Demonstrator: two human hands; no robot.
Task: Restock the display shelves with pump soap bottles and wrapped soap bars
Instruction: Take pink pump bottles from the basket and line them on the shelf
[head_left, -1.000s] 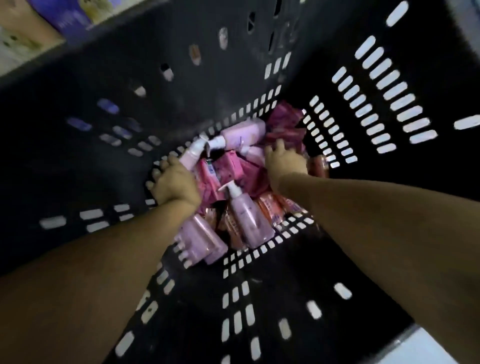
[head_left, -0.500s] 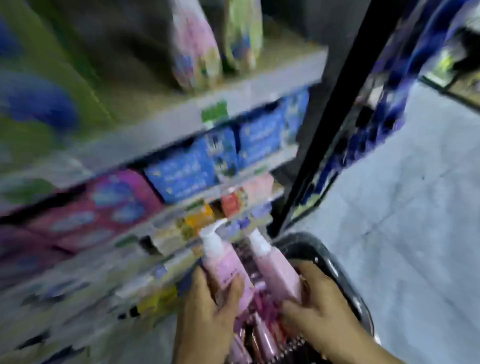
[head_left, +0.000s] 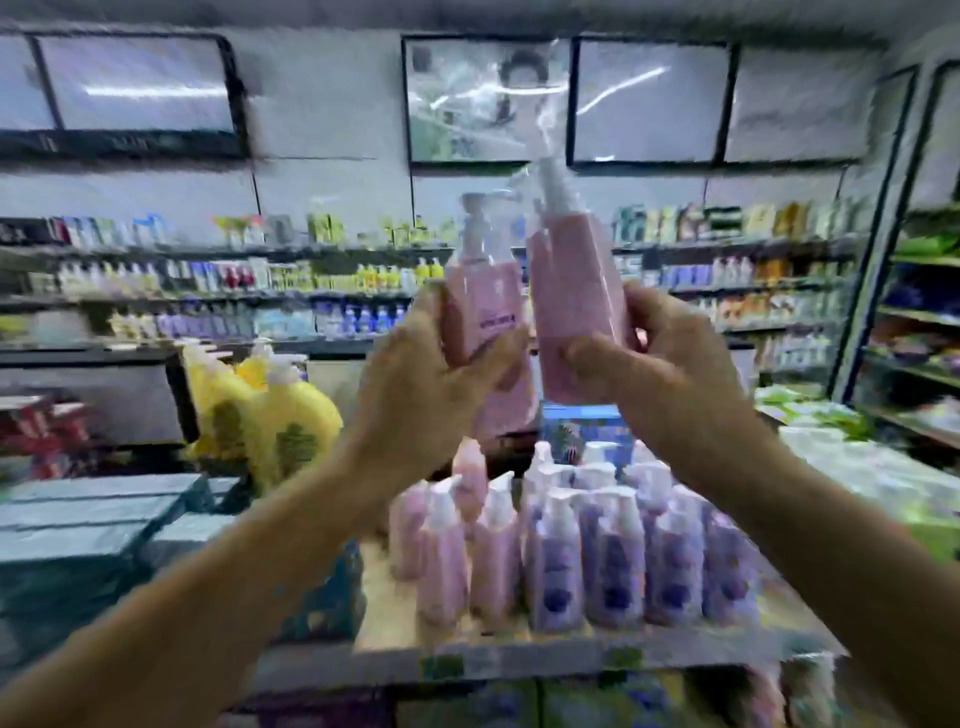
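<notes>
My left hand (head_left: 421, 384) grips a pink pump soap bottle (head_left: 485, 296) around its lower body, held upright at chest height. My right hand (head_left: 649, 353) grips a second pink pump bottle (head_left: 574, 280), slightly higher and leaning left, its white pump up in a clear wrap. Both bottles hang above the top display shelf (head_left: 519, 657). Below them on that shelf stand rows of pink pump bottles (head_left: 441, 561) on the left and purple-labelled pump bottles (head_left: 613, 561) on the right. No wrapped soap bars show.
Yellow pump bottles (head_left: 270, 415) stand at the left beyond the shelf. Teal boxes (head_left: 78, 519) are stacked at the near left. Green packs (head_left: 810, 410) lie at the right. Stocked wall shelves (head_left: 311, 275) run across the back, and a side shelving unit (head_left: 914, 312) stands far right.
Both hands reached into the black basket, each took a pink pump bottle, and lifted it up. The view swung from the basket up to the display shelf.
</notes>
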